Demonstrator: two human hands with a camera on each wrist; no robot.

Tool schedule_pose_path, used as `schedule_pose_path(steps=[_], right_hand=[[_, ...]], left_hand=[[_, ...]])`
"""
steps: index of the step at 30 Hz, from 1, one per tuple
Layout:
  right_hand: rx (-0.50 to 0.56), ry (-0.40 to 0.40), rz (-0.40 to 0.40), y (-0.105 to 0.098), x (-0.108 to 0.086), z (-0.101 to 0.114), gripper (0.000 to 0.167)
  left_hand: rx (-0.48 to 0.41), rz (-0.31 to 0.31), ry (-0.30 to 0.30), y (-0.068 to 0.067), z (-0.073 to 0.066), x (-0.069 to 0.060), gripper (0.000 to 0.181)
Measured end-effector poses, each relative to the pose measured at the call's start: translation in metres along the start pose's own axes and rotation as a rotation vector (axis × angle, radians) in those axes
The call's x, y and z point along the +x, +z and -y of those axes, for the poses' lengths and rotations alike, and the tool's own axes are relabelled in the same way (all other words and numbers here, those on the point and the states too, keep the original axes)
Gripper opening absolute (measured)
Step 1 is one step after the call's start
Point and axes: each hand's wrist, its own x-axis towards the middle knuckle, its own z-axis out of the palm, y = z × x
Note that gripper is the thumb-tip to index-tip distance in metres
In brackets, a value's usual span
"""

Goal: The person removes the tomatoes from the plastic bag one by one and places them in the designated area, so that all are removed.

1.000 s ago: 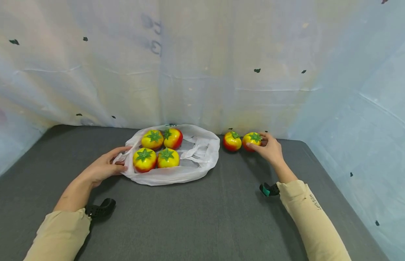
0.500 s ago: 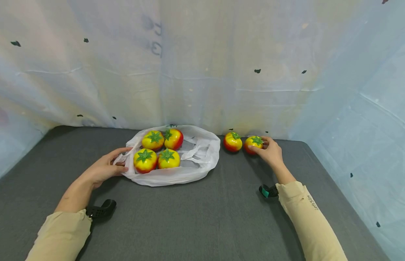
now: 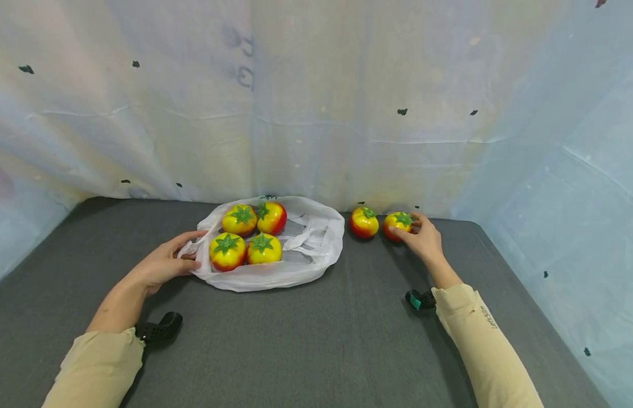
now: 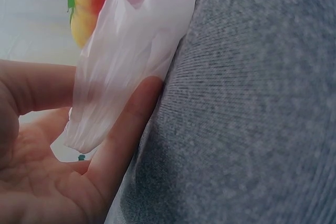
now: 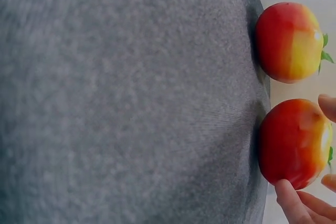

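A white plastic bag (image 3: 328,243) lies spread on the table, its mouth facing up, with several red-yellow toy tomatoes (image 3: 227,251) inside. My left hand (image 3: 160,263) holds the bag's left edge; in the left wrist view, the bag's plastic (image 4: 113,77) lies between thumb and fingers of the left hand (image 4: 63,156). To the right of the bag, two more tomatoes stand side by side on the table. The right hand (image 3: 425,241) grips the right one (image 3: 395,228), also seen as the lower tomato (image 5: 289,145) in the right wrist view. The other tomato (image 3: 364,222) is untouched.
The dark grey table (image 3: 275,345) extends in front of the bag and between both forearms. A pale plastic sheet (image 3: 316,102) hangs close behind the table's far edge, and another sheet (image 3: 591,226) rises along the right side.
The right hand and the tomato at its fingers have shifted slightly right and nearer to me. My left hand and the bag have stayed in place.
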Motion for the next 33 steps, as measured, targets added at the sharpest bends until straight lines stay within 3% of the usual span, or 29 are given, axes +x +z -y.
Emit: schedule_pose_path(steps=[17, 33], right_hand=[[0.016, 0.025, 0.002, -0.016, -0.007, 0.002, 0.083], [0.052, -0.001, -0.064, -0.031, -0.014, 0.025, 0.084]], left_hand=[[-0.009, 0.007, -0.002, -0.001, 0.000, 0.000, 0.077], [-0.004, 0.008, -0.007, -0.001, -0.001, -0.001, 0.076]])
